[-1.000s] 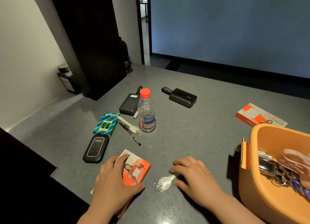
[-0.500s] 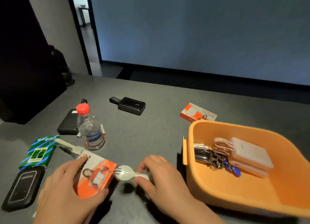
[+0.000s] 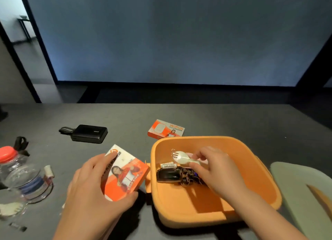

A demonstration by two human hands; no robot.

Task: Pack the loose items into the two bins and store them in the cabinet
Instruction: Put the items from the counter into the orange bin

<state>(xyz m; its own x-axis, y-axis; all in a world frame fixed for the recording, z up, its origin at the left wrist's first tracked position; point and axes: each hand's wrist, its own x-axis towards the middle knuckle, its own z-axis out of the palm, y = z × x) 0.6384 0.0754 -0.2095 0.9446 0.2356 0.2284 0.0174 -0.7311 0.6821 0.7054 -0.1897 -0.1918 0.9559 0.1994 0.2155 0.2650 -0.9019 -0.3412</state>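
Note:
An orange bin (image 3: 239, 146) stands on the grey table at the right, with a battery (image 3: 168, 166), a dark key fob and key rings (image 3: 172, 176) inside it. My right hand (image 3: 215, 169) is over the bin and pinches a wrapped white spork (image 3: 183, 158) just above those things. My left hand (image 3: 93, 185) grips an orange and white box (image 3: 125, 173), lifted and tilted just left of the bin. A pale green bin (image 3: 303, 189) shows at the far right edge.
A second orange box (image 3: 166, 129) lies behind the orange bin. A black power bank (image 3: 89, 133) sits further left. A clear water bottle with a red cap (image 3: 19, 173) stands at the left edge, with small items blurred around it.
My right hand has carried the spork from the table into the orange bin. My left hand has lifted the orange box and moved it right, up to the bin. The view has swung right.

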